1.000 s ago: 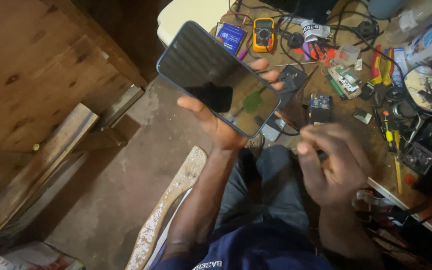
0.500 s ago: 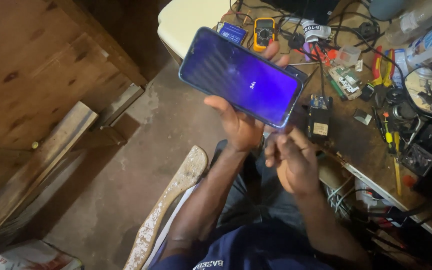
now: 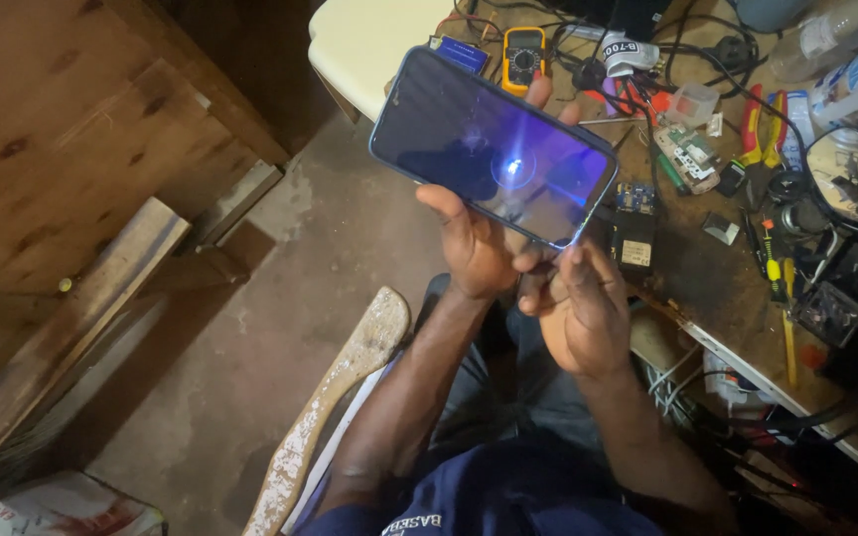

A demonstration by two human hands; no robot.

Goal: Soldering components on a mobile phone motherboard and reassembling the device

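My left hand (image 3: 474, 243) holds a dark smartphone (image 3: 494, 147) from underneath, its screen lit faintly blue with a small bright spot in the middle. Fingertips of that hand curl over the phone's far edge. My right hand (image 3: 573, 308) sits just below the phone's near right corner, fingers pinched together and touching that edge. What the fingers pinch is hidden. Both forearms rise from my lap, over dark trousers and a blue shirt.
A cluttered workbench (image 3: 707, 288) on the right carries a yellow multimeter (image 3: 523, 58), circuit boards, cables, red-handled pliers (image 3: 752, 124) and screwdrivers. A cream surface (image 3: 369, 40) lies behind the phone. Wooden planks (image 3: 62, 199) stand at left; a pale wooden slat (image 3: 335, 387) lies on the concrete floor.
The phone's screen went from dark to lit blue. My right hand moved from over my lap up to the phone's near corner, and the phone tilted flatter.
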